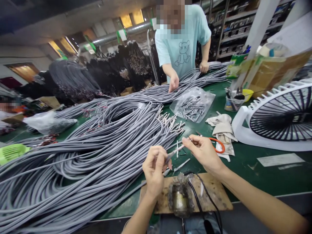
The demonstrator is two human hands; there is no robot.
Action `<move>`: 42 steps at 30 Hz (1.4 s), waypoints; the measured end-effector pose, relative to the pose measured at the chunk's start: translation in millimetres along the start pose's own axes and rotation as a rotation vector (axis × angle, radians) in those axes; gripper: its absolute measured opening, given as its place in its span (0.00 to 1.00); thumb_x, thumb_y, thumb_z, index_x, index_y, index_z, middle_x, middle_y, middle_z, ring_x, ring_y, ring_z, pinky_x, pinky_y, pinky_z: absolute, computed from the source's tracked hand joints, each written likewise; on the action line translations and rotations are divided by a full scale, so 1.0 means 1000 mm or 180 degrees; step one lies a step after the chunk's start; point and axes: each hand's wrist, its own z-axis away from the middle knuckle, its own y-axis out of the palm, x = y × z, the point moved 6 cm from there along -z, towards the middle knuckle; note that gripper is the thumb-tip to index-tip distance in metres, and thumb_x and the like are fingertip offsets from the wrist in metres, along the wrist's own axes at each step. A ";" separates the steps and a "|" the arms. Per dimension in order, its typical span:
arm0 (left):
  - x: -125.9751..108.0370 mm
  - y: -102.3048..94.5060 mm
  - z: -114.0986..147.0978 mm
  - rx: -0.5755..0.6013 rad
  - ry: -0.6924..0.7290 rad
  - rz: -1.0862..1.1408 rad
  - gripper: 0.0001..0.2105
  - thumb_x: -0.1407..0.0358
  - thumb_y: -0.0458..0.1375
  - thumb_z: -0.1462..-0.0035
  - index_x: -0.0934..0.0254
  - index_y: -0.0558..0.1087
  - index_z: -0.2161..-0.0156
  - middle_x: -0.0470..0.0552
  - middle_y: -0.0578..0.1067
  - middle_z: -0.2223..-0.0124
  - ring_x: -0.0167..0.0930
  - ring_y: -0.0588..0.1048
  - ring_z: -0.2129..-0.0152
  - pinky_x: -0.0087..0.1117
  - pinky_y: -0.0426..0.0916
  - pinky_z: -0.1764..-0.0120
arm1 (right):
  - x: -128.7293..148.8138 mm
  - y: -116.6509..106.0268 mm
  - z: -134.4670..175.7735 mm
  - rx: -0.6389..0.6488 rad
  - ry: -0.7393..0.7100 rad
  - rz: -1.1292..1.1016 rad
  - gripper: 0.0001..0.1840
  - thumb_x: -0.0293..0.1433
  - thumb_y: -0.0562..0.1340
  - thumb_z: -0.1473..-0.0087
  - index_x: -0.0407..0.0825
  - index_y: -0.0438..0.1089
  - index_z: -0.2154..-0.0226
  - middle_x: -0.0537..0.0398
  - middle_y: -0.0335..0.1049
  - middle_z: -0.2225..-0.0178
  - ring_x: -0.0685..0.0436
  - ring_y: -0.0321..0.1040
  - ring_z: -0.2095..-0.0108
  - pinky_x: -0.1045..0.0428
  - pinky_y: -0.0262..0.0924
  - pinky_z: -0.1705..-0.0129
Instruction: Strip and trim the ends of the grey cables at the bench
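Note:
My left hand (156, 167) is closed around a grey cable (169, 157) near its end. The thumb and fingertips of my right hand (201, 151) pinch the pale tip of that same cable. An orange loop handle (220, 145) shows behind my right hand; whether the hand also holds it, I cannot tell. Below both hands, a wooden board (216, 195) carries a small metal pot-like device (180, 198) wrapped in cloudy film, with black cords beside it. White scraps (181, 165) of sheath lie on the green table near my fingers.
A large heap of grey cables (102, 162) covers the left side. Beyond my hands lies a clear bag (192, 104) of short grey pieces. At right are a cloth (221, 130) and a white fan (280, 117). Across the table, a co-worker (182, 48) handles cables.

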 end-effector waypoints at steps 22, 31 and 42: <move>0.008 -0.002 -0.004 -0.0114 -0.0266 -0.0825 0.04 0.71 0.63 0.56 0.68 0.76 0.71 0.46 0.72 0.77 0.24 0.71 0.82 0.23 0.66 0.79 | 0.019 0.018 0.027 0.0216 -0.1526 0.1804 0.12 0.28 0.52 0.42 0.45 0.67 0.73 0.56 0.61 0.77 0.52 0.59 0.77 0.56 0.55 0.73; 0.015 -0.004 -0.010 -0.0212 -0.0478 -0.1419 0.05 0.70 0.62 0.55 0.69 0.76 0.71 0.52 0.77 0.72 0.30 0.74 0.75 0.27 0.69 0.70 | 0.037 0.040 0.069 0.0463 -0.3178 0.2008 0.11 0.25 0.53 0.45 0.44 0.69 0.73 0.57 0.59 0.83 0.51 0.54 0.81 0.53 0.48 0.79; 0.012 -0.004 -0.006 -0.0056 -0.0471 -0.1185 0.09 0.64 0.59 0.50 0.70 0.77 0.68 0.49 0.70 0.75 0.25 0.67 0.78 0.24 0.62 0.75 | 0.020 0.004 0.024 -0.0249 -0.1774 0.2200 0.09 0.28 0.55 0.44 0.46 0.71 0.68 0.54 0.68 0.74 0.50 0.64 0.74 0.54 0.58 0.69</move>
